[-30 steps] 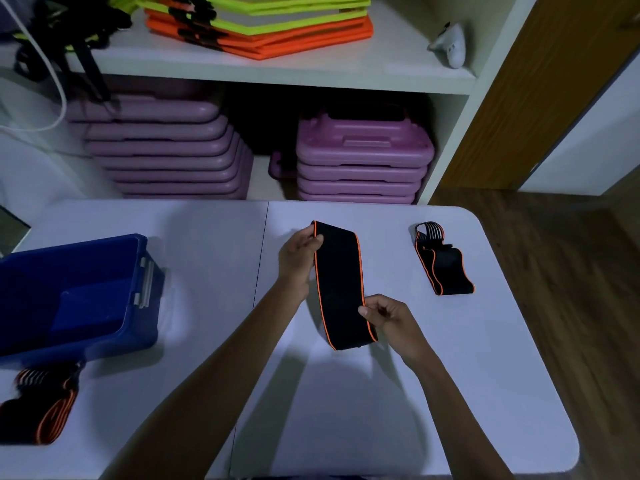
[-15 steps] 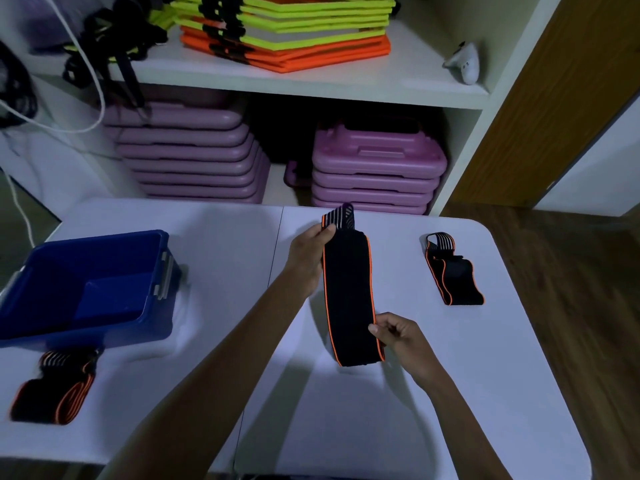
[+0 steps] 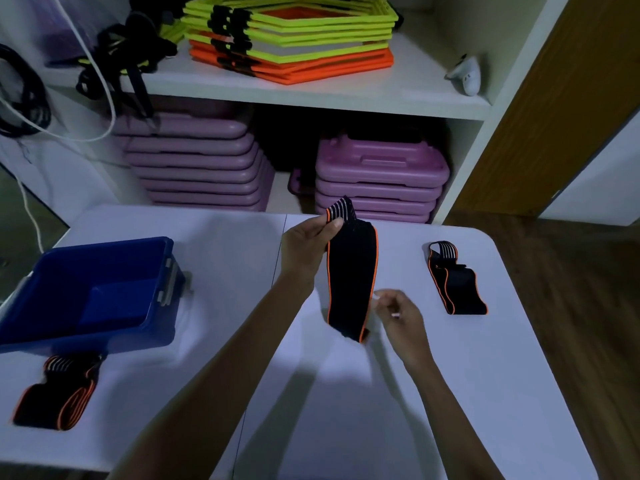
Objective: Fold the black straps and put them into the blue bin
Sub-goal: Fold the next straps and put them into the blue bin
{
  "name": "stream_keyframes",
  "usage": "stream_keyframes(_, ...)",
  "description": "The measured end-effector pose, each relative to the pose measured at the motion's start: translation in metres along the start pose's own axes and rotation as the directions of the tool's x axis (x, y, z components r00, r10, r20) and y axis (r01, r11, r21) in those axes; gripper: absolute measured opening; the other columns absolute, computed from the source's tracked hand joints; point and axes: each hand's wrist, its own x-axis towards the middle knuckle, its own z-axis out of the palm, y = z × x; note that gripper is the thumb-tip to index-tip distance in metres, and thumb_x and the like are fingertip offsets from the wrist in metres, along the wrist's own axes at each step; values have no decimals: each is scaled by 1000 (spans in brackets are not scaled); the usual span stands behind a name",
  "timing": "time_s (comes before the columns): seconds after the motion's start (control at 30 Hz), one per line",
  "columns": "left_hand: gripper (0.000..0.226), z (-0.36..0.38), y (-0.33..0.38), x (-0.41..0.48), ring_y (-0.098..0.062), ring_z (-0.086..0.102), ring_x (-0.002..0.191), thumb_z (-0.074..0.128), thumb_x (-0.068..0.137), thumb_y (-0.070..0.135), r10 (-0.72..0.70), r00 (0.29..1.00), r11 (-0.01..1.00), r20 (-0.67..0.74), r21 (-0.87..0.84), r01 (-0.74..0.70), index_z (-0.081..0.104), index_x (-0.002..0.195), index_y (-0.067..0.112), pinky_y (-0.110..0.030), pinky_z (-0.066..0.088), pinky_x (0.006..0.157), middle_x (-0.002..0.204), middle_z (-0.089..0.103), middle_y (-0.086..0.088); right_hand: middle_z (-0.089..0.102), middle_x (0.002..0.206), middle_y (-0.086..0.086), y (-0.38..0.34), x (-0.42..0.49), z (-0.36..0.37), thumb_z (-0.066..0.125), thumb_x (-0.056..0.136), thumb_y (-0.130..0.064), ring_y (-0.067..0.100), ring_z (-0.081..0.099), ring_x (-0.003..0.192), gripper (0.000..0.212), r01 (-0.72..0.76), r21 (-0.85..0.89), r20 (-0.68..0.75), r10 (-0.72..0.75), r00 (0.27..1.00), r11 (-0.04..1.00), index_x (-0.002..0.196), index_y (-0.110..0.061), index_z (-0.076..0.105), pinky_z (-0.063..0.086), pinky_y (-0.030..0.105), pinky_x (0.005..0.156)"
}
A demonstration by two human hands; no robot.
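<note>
A black strap with orange edges hangs above the middle of the white table. My left hand pinches its striped top end. My right hand is just right of the strap's lower end, fingers loosely curled and blurred, apart from the fabric. Another black strap lies folded on the table to the right. A third strap lies folded at the left front. The blue bin stands at the table's left; nothing shows inside it.
Behind the table a white shelf unit holds stacked purple cases, orange and yellow frames and a white controller. Cables hang at the far left. Wooden floor lies to the right of the table.
My left hand has raised the strap's top end, showing its striped tip. My right hand has let go of the lower end and moved slightly right. The camera view has shifted upward.
</note>
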Motion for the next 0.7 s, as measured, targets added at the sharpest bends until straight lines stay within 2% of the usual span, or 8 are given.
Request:
stream_keyframes(0.07,19,4,1,-5,-24,67,83,77,69,30,-10,999,1000,-41,-13,9,76,82,17,-50,52,92,85,71,-9,65,92,4,-29,0,2,61,89,-11,0,56,73,12,167,-20,-176,-168,970,986,95,-20,64,42,11,64)
stream_keyframes(0.17,25,13,4,-12,-20,63,76,78,67,30,-59,996,996,-70,-74,54,73,83,11,-45,54,86,80,70,-8,61,109,-6,-67,0,7,69,83,-33,4,57,95,36,378,-219,-158,-415,896,900,116,-25,58,44,18,76)
stream_keyframes(0.23,25,19,9,-16,-16,56,57,77,71,23,-106,994,983,-4,-153,104,65,77,2,-33,56,64,60,60,-3,57,122,-9,-82,2,16,70,78,-46,7,52,112,56,406,-357,-132,-476,869,841,126,-24,51,45,23,87)
stream_keyframes(0.3,25,23,17,-19,-11,33,42,73,77,17,-102,990,974,94,-195,119,52,68,6,-21,36,45,46,37,7,56,127,-9,-91,6,25,68,77,-47,7,51,118,61,406,-363,-156,-484,861,839,130,-23,49,47,27,92)
stream_keyframes(0.43,7,18,33,-20,-20,57,66,71,79,12,-78,990,976,120,-195,101,68,78,6,-32,52,72,67,62,-6,63,122,-8,-98,16,31,67,82,-39,7,58,111,49,435,-239,-199,-482,853,868,126,-19,56,51,34,90)
stream_keyframes(0.53,21,7,36,-14,-24,65,86,74,75,15,-53,990,988,135,-136,71,67,85,-2,-42,52,95,88,67,-17,70,111,-9,-101,18,30,64,88,-32,3,63,101,32,486,-191,-199,-518,832,853,117,-20,66,53,29,85)
stream_keyframes(0.63,46,-1,33,-10,-23,56,80,78,67,29,2,989,998,145,-62,7,55,77,-9,-46,48,97,77,55,-15,74,101,-9,-105,18,31,62,90,-21,6,67,90,20,510,-152,-207,-532,821,847,107,-19,71,52,18,76)
stream_keyframes(0.7,53,-5,29,-9,-23,44,72,78,67,34,18,989,1000,147,-12,-16,48,73,-9,-39,47,81,70,42,-17,75,93,-7,-108,17,31,63,89,-16,3,67,82,17,510,-134,-227,-527,819,850,102,-15,73,47,9,69)
